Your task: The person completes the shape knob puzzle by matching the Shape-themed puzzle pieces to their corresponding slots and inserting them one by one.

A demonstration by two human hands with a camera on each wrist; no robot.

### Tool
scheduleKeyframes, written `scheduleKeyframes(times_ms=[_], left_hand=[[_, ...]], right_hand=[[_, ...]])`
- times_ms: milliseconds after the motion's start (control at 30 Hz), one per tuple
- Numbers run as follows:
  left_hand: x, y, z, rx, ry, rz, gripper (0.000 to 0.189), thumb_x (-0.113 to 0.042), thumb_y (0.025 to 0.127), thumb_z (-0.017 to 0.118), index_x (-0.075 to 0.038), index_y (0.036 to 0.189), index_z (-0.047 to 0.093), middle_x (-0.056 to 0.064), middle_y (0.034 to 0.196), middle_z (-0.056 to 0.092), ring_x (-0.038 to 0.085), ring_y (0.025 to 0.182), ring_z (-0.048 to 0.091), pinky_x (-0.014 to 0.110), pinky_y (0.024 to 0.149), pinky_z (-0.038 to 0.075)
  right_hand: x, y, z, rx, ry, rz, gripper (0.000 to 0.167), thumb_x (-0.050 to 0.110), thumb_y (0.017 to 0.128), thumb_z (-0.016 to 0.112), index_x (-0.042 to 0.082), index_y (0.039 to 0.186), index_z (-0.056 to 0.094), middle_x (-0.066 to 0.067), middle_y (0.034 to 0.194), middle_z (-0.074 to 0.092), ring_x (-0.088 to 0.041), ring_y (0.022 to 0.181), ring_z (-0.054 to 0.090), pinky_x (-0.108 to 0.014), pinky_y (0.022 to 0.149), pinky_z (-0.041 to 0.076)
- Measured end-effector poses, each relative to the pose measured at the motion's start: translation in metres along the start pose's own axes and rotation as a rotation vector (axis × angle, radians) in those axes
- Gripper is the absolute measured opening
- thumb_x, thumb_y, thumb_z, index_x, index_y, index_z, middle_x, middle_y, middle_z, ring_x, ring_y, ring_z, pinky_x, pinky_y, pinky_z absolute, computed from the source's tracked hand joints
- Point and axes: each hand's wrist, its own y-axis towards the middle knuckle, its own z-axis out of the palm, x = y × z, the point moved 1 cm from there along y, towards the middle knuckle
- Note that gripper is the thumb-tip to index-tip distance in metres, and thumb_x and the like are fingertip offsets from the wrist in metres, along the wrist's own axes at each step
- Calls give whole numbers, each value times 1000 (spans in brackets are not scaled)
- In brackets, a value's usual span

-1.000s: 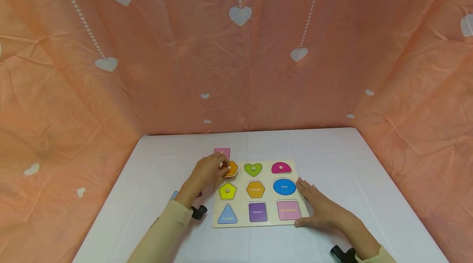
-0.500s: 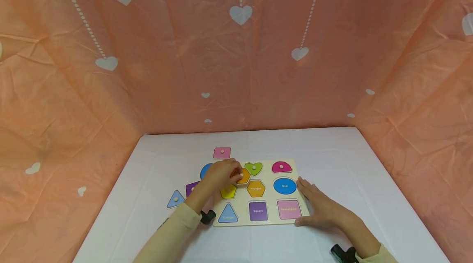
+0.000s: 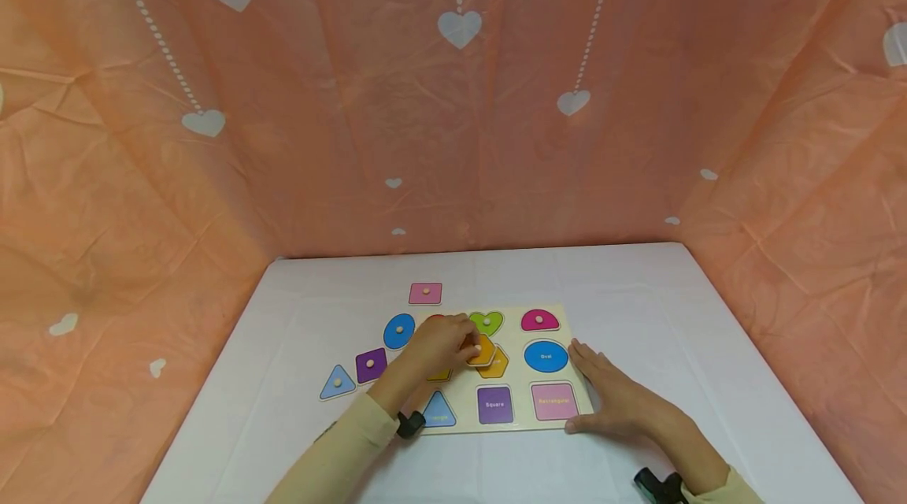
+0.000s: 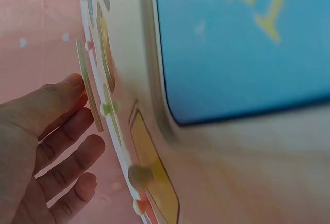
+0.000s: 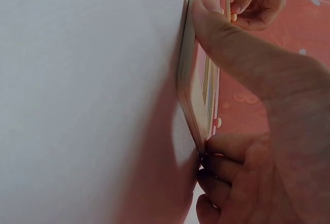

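My left hand (image 3: 441, 348) pinches the small knob of an orange hexagon puzzle piece (image 3: 485, 351). That piece sits just above the board and partly covers the orange hexagon recess (image 3: 500, 365). Edge-on in the left wrist view, the piece (image 4: 88, 85) stands apart from the board's face. A pale wooden shape-puzzle board (image 3: 466, 413) lies on the table. My right hand (image 3: 623, 403) rests at its right edge, fingers extended along the side and thumb (image 5: 210, 6) on the near corner. Green heart (image 3: 486, 323) and magenta half-circle (image 3: 539, 320) pieces are in their recesses; the yellow pentagon is mostly hidden.
Left of the board lie a blue triangle (image 3: 337, 383), a purple square (image 3: 371, 365) and a blue oval piece (image 3: 399, 330). A pink rectangle piece (image 3: 426, 294) is behind it. Recesses for oval (image 3: 546, 357), square (image 3: 494, 405) and rectangle (image 3: 554, 402) show printed labels.
My left hand has carried the hexagon piece rightward and nearer, from the board's far left corner to its middle. The pieces on the left came into sight. My right hand stays put.
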Motion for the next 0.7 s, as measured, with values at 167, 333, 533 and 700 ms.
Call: scheduleKeyframes(times_ms=[167, 333, 533, 700], left_hand=[[-6, 0, 4, 20, -20, 2, 19, -37, 101, 78, -20, 110, 77, -10, 98, 66, 9, 88, 59, 26, 85, 55], [-12, 0, 6, 16, -24, 6, 19, -37, 100, 79, -21, 108, 77, -10, 99, 68, 10, 90, 60, 27, 86, 54], [-16, -1, 10, 10, -26, 12, 16, -37, 100, 79, -23, 106, 76, -11, 97, 68, 10, 91, 60, 29, 86, 53], [-18, 1, 12, 21, -24, 9, 17, -38, 100, 78, -23, 106, 75, -12, 96, 66, 9, 90, 59, 28, 86, 52]], right_hand=[[0, 0, 0, 0, 11, -5, 131, 60, 70, 95, 5, 169, 29, -20, 175, 25, -56, 157, 21, -70, 119, 31], [-1, 1, 0, 0, 21, -14, 131, 59, 70, 95, 4, 168, 29, -21, 175, 25, -57, 157, 20, -70, 120, 30], [-1, 0, 1, 1, 19, -13, 131, 59, 71, 95, 4, 168, 29, -21, 175, 25, -57, 157, 20, -70, 120, 30], [-1, 0, 1, -5, 17, -12, 131, 59, 70, 96, 4, 168, 29, -21, 175, 26, -57, 157, 21, -70, 120, 31]])
